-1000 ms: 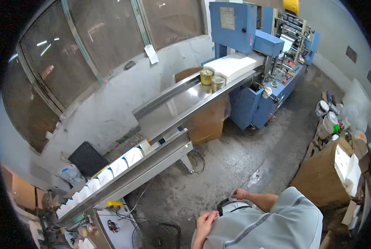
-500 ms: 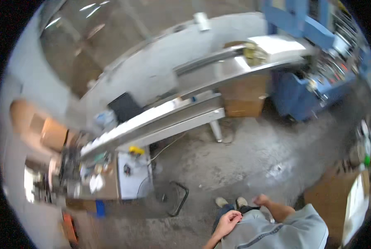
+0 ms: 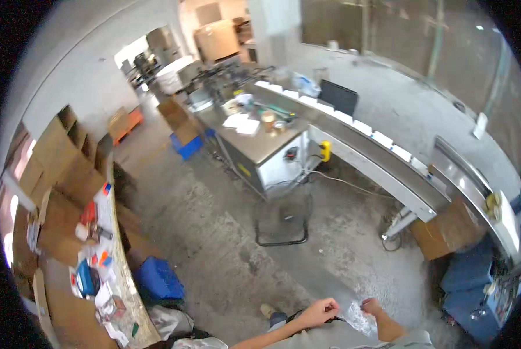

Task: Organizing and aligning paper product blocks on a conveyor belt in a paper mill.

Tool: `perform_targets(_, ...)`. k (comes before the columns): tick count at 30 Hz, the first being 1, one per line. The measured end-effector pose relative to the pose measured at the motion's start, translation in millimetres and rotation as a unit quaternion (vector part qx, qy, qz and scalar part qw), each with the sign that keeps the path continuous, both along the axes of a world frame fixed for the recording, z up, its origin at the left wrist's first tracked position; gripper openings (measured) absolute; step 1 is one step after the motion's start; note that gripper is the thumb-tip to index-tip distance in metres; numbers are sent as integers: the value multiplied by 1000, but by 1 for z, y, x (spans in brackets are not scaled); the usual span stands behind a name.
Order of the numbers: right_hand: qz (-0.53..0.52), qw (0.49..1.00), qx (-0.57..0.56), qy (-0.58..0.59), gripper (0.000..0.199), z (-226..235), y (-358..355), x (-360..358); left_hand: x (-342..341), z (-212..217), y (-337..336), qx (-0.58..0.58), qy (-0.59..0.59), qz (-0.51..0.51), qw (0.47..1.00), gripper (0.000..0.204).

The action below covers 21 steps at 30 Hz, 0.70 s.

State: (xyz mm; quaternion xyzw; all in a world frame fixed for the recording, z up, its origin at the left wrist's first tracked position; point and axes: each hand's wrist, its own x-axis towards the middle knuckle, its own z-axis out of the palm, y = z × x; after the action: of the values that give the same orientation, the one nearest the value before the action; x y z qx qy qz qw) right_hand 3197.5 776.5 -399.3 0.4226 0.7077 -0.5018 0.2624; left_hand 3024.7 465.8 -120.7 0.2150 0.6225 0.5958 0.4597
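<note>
In front of my body, my left hand is closed, its fingers curled with the thumb near the fingertips. Whether anything sits in them I cannot make out. To its right, my right hand is closed in a pinch at a crumpled, see-through plastic bag, which hangs beside and below the fingers. The two hands are a short way apart. One of my shoes shows on the floor at the lower middle.
A cluttered workbench runs along the left, with a blue bin beside it. Ahead stand a metal-topped table and a black-framed stool. A long conveyor stretches right toward a cardboard box and a blue machine.
My view has swung left, so the table and conveyor now lie further right and the left workbench has come into sight. Clear plastic shows plainly at my right hand.
</note>
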Motion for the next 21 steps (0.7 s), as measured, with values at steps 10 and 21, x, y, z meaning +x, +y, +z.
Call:
perform_targets(10,195,935,213,205,26,80,-215,-248,-116,-5,-249,-65,56,169,982,34)
perform_targets(21,495,844,203,39,28,-7,-387,-360,-348,-29,-452,-106,61,309,943,38)
